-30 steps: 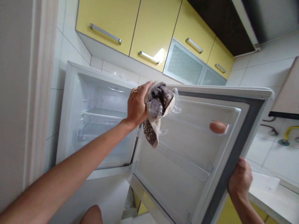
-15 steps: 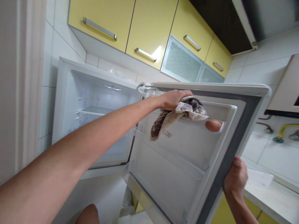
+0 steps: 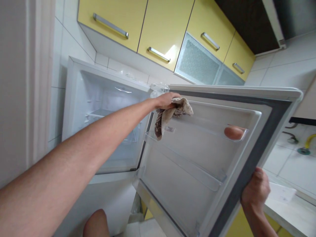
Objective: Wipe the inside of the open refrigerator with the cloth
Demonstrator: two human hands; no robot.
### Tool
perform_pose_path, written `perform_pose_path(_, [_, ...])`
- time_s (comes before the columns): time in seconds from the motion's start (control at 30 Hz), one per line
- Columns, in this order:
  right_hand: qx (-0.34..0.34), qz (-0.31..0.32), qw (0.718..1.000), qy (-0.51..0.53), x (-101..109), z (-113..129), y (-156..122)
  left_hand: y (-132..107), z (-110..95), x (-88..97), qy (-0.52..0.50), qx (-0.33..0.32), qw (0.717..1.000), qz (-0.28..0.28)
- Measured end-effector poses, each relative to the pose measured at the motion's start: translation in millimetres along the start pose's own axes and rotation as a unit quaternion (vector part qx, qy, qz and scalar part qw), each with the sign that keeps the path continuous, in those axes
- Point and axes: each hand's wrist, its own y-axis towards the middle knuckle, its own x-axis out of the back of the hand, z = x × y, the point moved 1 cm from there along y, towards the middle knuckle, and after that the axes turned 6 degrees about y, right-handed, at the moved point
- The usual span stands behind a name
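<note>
My left hand [image 3: 168,100] is closed on a brown-and-cream patterned cloth [image 3: 182,107], pressed along the upper shelf of the open fridge door [image 3: 192,141], near the hinge side. The cloth's tail hangs down over the door's inner face. My right hand [image 3: 256,189] grips the outer edge of that door, fingers wrapped behind it and partly hidden. A brown egg [image 3: 233,132] sits at the far right end of the clear top door shelf. Lower down runs another clear door shelf [image 3: 187,164].
Behind the door stands the fridge compartment [image 3: 118,161] with a glass shelf [image 3: 100,113]. Yellow wall cabinets [image 3: 165,33] hang overhead. Clear plastic [image 3: 159,89] lies by the hinge. At right are a worktop [image 3: 291,207] and a yellow pipe [image 3: 309,141].
My left hand has slid the cloth leftward along the top door shelf toward the hinge. The egg stays in place, and my right hand keeps holding the door edge.
</note>
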Motion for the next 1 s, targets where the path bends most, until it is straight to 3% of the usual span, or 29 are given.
perform_pose_path(0.1, [-0.018,-0.010,1.000,0.003,0.3,-1.1,0.8,3.2,-6.6,-3.4,-0.064,-0.013,0.997,-0.041])
perform_pose_path(0.3, [-0.029,-0.013,0.999,0.008,-0.3,-11.6,4.2,25.8,-52.0,-5.4,-0.164,-0.043,0.974,-0.152])
perform_pose_path(0.5, [-0.021,-0.010,1.000,-0.004,0.2,-12.7,4.5,61.7,-88.1,-33.1,-0.219,-0.079,0.966,-0.111])
perform_pose_path(0.7, [-0.013,-0.004,1.000,-0.002,-0.8,-14.8,6.3,83.1,-99.6,-66.5,-0.295,-0.092,0.946,-0.097])
perform_pose_path(0.8, [-0.002,-0.011,1.000,-0.007,-1.7,-18.5,8.5,79.5,-99.3,-65.2,-0.280,-0.081,0.949,-0.123])
perform_pose_path(1.0, [-0.003,-0.001,1.000,-0.014,-3.0,-25.9,10.6,32.4,-113.1,-34.9,-0.215,-0.085,0.925,-0.301])
